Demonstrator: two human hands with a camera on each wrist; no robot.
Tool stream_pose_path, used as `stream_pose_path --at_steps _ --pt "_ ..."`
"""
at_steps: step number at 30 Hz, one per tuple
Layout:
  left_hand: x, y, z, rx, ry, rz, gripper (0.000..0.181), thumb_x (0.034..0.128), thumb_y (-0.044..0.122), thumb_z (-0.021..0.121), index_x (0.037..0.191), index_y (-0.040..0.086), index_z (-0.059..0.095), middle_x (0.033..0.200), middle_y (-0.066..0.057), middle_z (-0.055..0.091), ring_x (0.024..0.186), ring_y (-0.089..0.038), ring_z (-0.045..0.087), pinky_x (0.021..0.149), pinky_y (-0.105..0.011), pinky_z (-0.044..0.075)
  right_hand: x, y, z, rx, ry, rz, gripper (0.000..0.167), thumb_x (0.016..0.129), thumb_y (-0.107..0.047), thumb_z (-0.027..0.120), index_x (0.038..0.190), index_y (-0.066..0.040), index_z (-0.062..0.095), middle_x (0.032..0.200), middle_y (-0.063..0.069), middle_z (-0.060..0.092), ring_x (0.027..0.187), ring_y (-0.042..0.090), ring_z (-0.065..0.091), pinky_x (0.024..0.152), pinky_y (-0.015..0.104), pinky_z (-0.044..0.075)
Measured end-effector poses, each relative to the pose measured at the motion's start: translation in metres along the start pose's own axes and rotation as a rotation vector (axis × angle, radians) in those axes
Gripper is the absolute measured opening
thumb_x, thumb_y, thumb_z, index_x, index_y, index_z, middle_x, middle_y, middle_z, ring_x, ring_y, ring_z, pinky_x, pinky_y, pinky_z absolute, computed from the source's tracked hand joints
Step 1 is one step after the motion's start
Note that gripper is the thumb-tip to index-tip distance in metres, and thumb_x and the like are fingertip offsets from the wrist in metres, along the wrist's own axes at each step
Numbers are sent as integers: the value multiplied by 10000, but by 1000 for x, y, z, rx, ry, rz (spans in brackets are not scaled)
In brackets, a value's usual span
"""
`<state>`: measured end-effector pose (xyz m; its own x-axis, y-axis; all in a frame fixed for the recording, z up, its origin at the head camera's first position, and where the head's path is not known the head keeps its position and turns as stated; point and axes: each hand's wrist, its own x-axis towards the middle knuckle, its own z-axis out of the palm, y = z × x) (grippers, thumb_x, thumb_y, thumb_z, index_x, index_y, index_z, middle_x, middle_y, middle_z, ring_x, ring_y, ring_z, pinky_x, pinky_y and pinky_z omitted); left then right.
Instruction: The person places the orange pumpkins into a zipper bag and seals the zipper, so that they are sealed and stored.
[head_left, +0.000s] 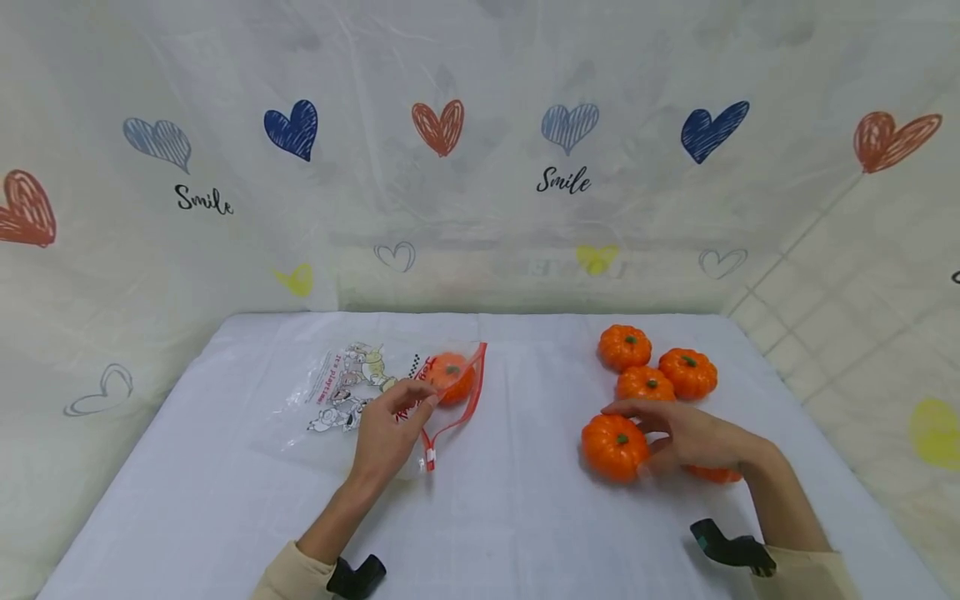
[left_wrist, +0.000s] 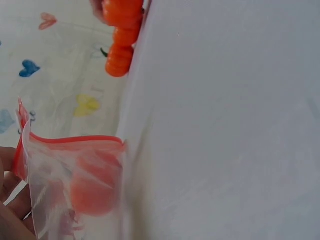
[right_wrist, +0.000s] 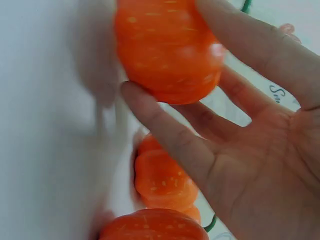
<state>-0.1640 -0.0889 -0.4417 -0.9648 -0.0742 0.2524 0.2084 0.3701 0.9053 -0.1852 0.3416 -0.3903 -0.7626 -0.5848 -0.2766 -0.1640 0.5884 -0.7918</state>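
Observation:
A clear zip bag [head_left: 300, 417] with a red zip edge and printed cartoon figures lies on the left of the table. Its mouth faces right, and a small orange toy pumpkin [head_left: 453, 379] sits inside, near that mouth. My left hand [head_left: 393, 429] pinches the bag's upper layer by the opening; the left wrist view shows the red edge [left_wrist: 75, 140] raised there. On the right, my right hand [head_left: 693, 433] grips another toy pumpkin [head_left: 615, 448] from its right side. In the right wrist view, thumb and fingers reach around this pumpkin [right_wrist: 170, 50].
Behind the right hand sit more toy pumpkins [head_left: 625, 347], grouped closely. Another pumpkin [head_left: 714, 475] shows partly from under that hand. A white cloth covers the table [head_left: 510, 517]. A pale sheet with printed hearts [head_left: 439, 127] hangs at the back.

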Motion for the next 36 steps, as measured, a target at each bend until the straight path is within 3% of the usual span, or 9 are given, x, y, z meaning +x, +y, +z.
stream_pose_path --at_steps 4,7,10,12,16,21,26,33,36 --pt "0 1 -1 -9 3 -4 105 988 244 726 1087 244 760 1111 81 773 1113 -160 700 1030 -474 556 3 -1 1 -79 117 -1 671 862 -272 839 1469 -298 554 1577 96 508 1413 384 501 1048 351 524" --pt "0 2 -2 -12 7 -12 98 985 248 728 1079 252 760 1123 84 774 1116 -161 700 1033 -469 555 8 -1 4 -94 177 -28 654 867 -321 840 1457 -309 557 1520 40 573 1385 237 537 1091 488 474" --pt "0 2 -3 -12 8 -17 99 985 250 729 1079 255 760 1134 79 772 1121 -162 698 1033 -462 559 14 1 7 -70 215 -34 659 870 -346 840 1461 -327 548 1493 -11 597 1322 48 554 1107 507 444" --pt "0 3 -3 -12 7 -16 103 988 252 723 1085 251 758 1141 76 771 1131 -161 697 1039 -456 559 18 2 10 -55 235 -24 675 868 -365 843 1469 -356 535 1505 -55 585 1314 -16 543 1117 439 451" --pt "-1 3 -3 -11 5 -17 108 995 260 715 1094 247 755 1146 72 767 1147 -161 693 1046 -460 560 25 4 17 -14 253 -19 698 867 -370 846 1481 -370 514 1526 -85 562 1400 145 535 1124 354 480" --pt "0 4 -5 -9 3 -13 103 997 255 712 1090 245 755 1139 71 769 1158 -163 690 1050 -461 558 31 -1 25 90 252 3 706 901 -331 813 1523 -311 481 1597 31 497 1473 423 451 1160 597 442" --pt "1 5 -5 -16 2 -18 103 994 261 715 1089 252 752 1152 64 769 1177 -171 693 1059 -465 559 37 -6 31 142 292 59 746 898 -361 811 1550 -329 450 1632 32 445 1437 396 491 1133 593 470" --pt "1 4 -4 -20 0 -16 104 997 260 710 1091 252 756 1150 61 769 1177 -175 688 1058 -471 554 48 -9 36 129 338 -49 767 910 -268 803 1572 -163 430 1630 126 432 1364 411 548 1082 552 531" --pt "1 4 -4 -18 0 -15 102 995 253 712 1087 254 757 1144 64 770 1173 -173 689 1057 -476 554 50 -12 37 135 342 -63 748 920 -257 794 1570 -172 434 1630 140 422 1369 421 543 1088 556 525"
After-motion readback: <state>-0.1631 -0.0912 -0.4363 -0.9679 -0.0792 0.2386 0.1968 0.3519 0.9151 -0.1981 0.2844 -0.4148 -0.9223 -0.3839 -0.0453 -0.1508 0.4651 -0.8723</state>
